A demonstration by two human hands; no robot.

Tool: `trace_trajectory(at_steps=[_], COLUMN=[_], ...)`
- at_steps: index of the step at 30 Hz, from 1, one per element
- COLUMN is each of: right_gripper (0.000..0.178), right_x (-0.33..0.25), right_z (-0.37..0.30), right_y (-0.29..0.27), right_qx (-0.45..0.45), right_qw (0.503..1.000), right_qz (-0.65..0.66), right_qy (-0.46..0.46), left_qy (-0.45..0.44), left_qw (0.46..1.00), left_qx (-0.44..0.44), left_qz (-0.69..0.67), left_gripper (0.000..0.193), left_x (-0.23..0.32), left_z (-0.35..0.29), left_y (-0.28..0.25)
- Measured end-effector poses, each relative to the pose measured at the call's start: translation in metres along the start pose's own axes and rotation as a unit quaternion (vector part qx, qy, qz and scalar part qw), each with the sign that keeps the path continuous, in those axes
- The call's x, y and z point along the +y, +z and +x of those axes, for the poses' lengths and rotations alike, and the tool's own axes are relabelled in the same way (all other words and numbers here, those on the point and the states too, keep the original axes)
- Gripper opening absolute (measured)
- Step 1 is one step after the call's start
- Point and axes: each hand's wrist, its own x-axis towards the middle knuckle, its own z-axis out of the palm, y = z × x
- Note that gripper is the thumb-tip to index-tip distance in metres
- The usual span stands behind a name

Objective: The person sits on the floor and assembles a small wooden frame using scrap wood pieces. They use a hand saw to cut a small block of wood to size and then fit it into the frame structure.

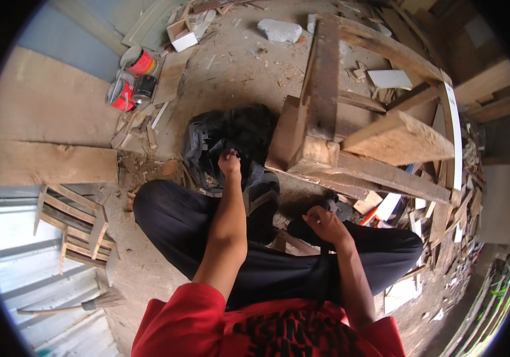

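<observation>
A black plastic bag [255, 122] sits opened out on the floor in front of my crossed legs. My left hand [230, 162] reaches forward with closed fingers on the bag's near side, gripping its dark plastic. Over my right leg, next to the black footwear, my right hand [325, 226] is held with its fingers curled in. Whether anything is inside those fingers is hidden. What the bag contains is too dark to make out.
Right of the bag stands a wooden frame [320, 77] with a loose board [403, 140] on it. Paint cans [139, 61] stand at the left by scrap wood. A slatted wooden piece [79, 226] and a broom [97, 301] lie lower left. Wood scraps cover the right side.
</observation>
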Motion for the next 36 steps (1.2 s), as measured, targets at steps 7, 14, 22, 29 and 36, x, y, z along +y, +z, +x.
trace_trajectory(at_steps=[7, 14, 22, 29, 36], right_gripper=[0.029, 0.040, 0.058, 0.043, 0.017], right_x=[-0.040, -0.102, -0.148, -0.141, -0.152], right_z=[-0.003, -0.011, -0.020, -0.048, -0.079], right_y=[0.001, -0.017, -0.039, -0.050, -0.050], right_qx=[0.011, 0.075, 0.247, 0.342, 0.457], right_qw=[0.994, 0.975, 0.879, 0.833, 0.794], right_qz=[0.029, -0.005, 0.029, 0.086, 0.216], right_qy=[-0.108, -0.207, -0.407, -0.426, -0.337], left_qy=[-0.017, 0.028, -0.005, -0.002, 0.063], left_qw=[0.987, 0.946, 0.849, 0.822, 0.809], left_qx=[-0.149, -0.279, -0.476, -0.538, -0.582], left_qz=[-0.050, -0.162, -0.231, -0.187, -0.058], left_gripper=[0.018, 0.020, 0.009, 0.005, 0.011], left_x=[0.079, 0.203, 0.242, 0.248, 0.255], left_z=[-0.074, -0.165, -0.330, -0.361, -0.377], left_y=[-0.038, -0.078, -0.129, -0.122, -0.125])
